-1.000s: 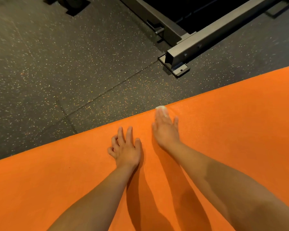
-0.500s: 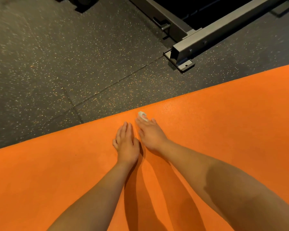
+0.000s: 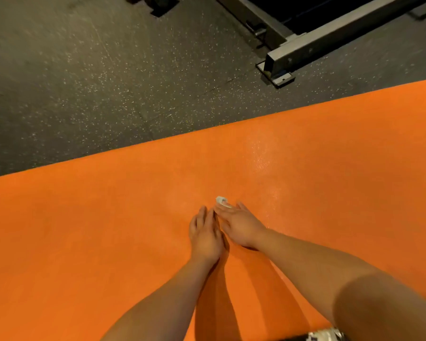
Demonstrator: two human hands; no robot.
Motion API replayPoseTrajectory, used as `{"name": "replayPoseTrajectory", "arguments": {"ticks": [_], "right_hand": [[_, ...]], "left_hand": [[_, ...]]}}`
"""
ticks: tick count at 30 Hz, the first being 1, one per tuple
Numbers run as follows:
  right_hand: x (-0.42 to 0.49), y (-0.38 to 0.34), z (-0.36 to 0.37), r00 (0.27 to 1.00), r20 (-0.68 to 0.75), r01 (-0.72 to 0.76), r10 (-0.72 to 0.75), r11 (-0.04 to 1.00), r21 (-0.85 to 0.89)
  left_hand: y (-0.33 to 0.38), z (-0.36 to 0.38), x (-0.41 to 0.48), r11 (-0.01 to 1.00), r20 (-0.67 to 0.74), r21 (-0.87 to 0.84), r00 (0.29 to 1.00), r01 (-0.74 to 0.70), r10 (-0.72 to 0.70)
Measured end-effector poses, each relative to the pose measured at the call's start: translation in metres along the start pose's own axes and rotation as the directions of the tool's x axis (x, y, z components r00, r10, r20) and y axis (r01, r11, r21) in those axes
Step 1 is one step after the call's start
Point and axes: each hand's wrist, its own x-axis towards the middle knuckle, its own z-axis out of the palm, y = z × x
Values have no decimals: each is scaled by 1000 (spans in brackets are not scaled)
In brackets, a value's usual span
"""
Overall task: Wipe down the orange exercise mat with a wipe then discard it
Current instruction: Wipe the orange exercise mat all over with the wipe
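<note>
The orange exercise mat [image 3: 84,230] fills the lower half of the head view, lying on the floor. My right hand [image 3: 239,226] lies flat on the mat with straight fingers, pressing a small white wipe [image 3: 222,201] whose edge peeks out past the fingertips. My left hand [image 3: 204,236] rests flat on the mat right beside it, fingers straight and together, holding nothing. A damp sheen [image 3: 263,156] shows on the mat up and right of the hands.
Dark speckled rubber floor [image 3: 108,82] lies beyond the mat's far edge. A grey steel equipment frame [image 3: 305,52] with a bolted foot plate [image 3: 278,78] stands at the upper right. A shoe [image 3: 325,334] shows at the bottom edge.
My right hand has drawn the wipe back from the mat's far edge toward me and to the left. My left hand's fingers have closed together beside it.
</note>
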Motion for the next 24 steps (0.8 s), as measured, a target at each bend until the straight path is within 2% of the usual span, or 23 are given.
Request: {"name": "replayPoseTrajectory", "arguments": {"ticks": [4,10,15,19,21,24], "right_hand": [[-67,-26,27,997,77,22,-21,1000,-14],[-130,-52,45,989,139,-68,58,995,71],[-163,-59,63,987,132,-111,92,984,143],[-190,-60,67,994,82,-73,69,996,50],[-197,-63,67,988,48,-148,147,989,16],[-200,-65,64,973,23,-233,232,971,60]], "left_hand": [[2,1,-64,997,54,40,996,71,-73],[7,-2,-124,995,40,33,995,93,-94],[18,-12,-165,983,57,160,993,91,-102],[21,-19,-187,985,169,173,985,11,-41],[18,-26,-193,988,238,151,971,-12,-25],[16,-33,-196,982,333,183,943,-50,-14]]}}
